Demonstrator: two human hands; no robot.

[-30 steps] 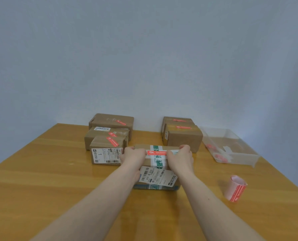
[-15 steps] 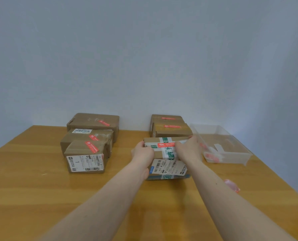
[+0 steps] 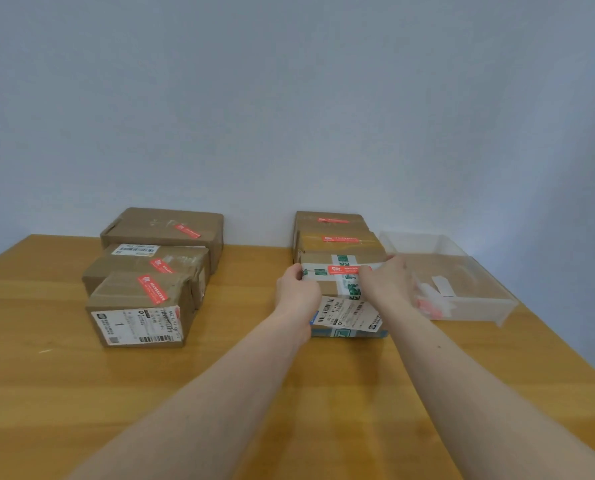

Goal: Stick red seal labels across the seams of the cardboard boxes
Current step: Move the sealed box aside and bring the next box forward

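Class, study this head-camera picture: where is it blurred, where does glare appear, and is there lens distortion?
Head view: the right hand and the clear plastic bin beside it look smeared; soft glare brightens the wall above the bin; the table edges bow, a wide-angle effect; lighting is even, shadows faint.

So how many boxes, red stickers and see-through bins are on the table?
Cardboard boxes: 6 (left row; right row)
Red seal labels on boxes: 6, one each, like
Clear plastic bin: 1
Total: 13

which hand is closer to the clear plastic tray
Right. The right hand grips the taped box's tray-side end, beside the clear tray; the left hand holds the far end.
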